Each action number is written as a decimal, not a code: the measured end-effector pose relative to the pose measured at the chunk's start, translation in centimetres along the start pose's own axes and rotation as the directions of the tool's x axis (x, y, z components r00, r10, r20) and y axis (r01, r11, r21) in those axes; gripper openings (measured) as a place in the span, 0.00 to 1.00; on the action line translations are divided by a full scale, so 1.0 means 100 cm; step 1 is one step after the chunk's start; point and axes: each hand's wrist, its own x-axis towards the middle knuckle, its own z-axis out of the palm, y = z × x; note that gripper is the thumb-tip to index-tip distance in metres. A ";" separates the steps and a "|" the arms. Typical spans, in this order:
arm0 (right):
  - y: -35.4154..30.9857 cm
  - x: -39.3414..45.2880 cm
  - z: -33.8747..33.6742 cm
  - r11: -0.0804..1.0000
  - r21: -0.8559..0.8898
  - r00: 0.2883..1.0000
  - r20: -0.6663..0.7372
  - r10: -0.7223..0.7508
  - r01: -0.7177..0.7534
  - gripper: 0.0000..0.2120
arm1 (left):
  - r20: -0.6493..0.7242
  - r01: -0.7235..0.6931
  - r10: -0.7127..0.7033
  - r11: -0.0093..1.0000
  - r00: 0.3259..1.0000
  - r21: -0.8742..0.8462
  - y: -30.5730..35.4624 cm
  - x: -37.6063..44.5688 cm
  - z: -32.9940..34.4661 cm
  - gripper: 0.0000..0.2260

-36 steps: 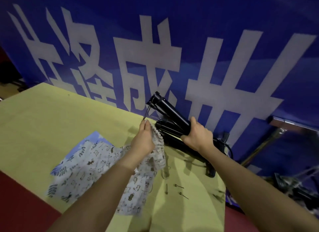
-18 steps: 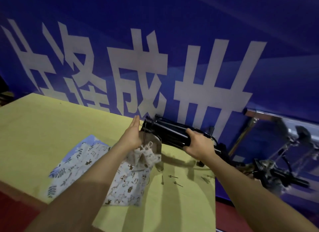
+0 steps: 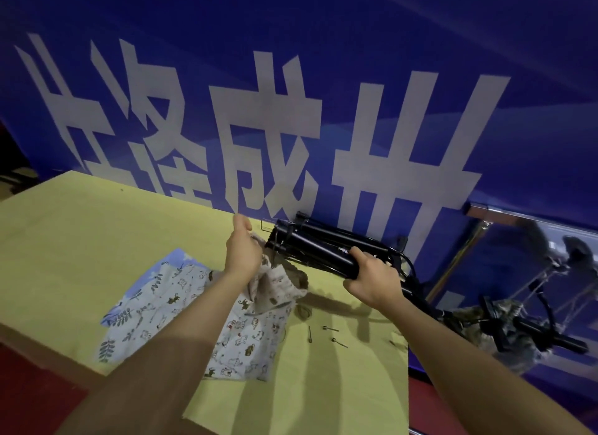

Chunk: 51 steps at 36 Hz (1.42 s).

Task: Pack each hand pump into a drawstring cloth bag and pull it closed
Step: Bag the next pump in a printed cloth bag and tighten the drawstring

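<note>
1 hand pump (image 3: pixel 318 252) in play: black, glossy cylindrical barrel, held roughly level above the far edge of the tabletop (image 3: pixel 81 240), its far end pointing at the bag mouth. Right hand (image 3: pixel 372 281) has its grip wrapped round the barrel's near end, thin black rods or hose running alongside. Left hand (image 3: pixel 242 251) pinches the rim of a cloth bag (image 3: pixel 278 284), soft crumpled fabric, pale with small animal prints, mouth lifted open just beside the pump tip; can't tell if the tip is inside yet. More flat printed cloth (image 3: pixel 181 305) under the left forearm, at least 2 layers, one with a blue corner and leaf print; exact count unclear. 3 small metal needle-like pins (image 3: pixel 330 329) lie loose on the tabletop near the bag, plus a thin cord (image 3: pixel 302 311). Tabletop is matte yellow-green, flat. Behind it a blue banner (image 3: pixel 323 62) with large white characters. Off the right edge, 1 more black pump (image 3: pixel 534 331) on mottled fabric.
</note>
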 end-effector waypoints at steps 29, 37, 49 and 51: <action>-0.015 0.017 0.002 0.939 -0.270 0.976 0.109 -0.189 0.212 0.23 | 0.131 -0.214 0.200 0.971 0.971 0.104 0.015 0.006 -0.004 0.17; -0.046 0.034 -0.008 0.895 -0.337 0.956 0.091 -0.279 0.293 0.20 | 0.388 -0.400 0.265 0.857 0.883 0.324 0.008 -0.013 0.019 0.20; -0.053 0.048 -0.015 0.788 -0.386 0.808 -0.156 -0.568 0.480 0.16 | 0.362 -0.521 0.375 0.594 0.853 0.613 0.002 -0.011 0.030 0.18; -0.051 0.049 -0.013 0.803 -0.338 0.774 -0.253 -0.580 0.491 0.20 | 0.344 -0.508 0.374 0.599 0.861 0.620 0.003 -0.009 0.031 0.17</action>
